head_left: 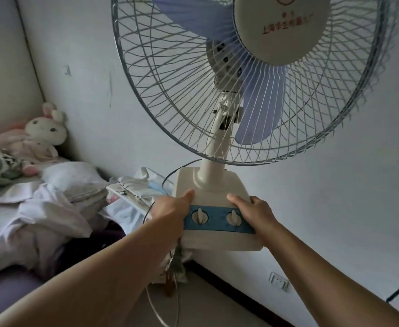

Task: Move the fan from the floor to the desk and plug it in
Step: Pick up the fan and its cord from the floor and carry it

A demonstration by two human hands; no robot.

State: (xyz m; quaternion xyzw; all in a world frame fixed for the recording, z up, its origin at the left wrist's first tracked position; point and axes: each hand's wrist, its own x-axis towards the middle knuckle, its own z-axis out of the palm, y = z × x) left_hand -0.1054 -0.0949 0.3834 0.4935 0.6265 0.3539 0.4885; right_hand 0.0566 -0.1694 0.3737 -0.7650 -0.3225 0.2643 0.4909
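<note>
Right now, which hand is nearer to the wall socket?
Right. The right hand grips the fan base up and left of the wall socket; the left hand grips farther left.

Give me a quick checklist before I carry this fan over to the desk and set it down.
1. Grip: left hand and right hand both clasp the sides of the fan base: ok.
2. Fan lifted off the floor: ok.
3. Cord free: it trails from the back of the base and hangs down under it; plug not visible: cannot tell.
4. Cage upright, not leaning hard: ok.
5. Desk spot ready: desk not in view: cannot tell.
6. Outlet: wall socket low by the floor looks unused: ok.
</note>
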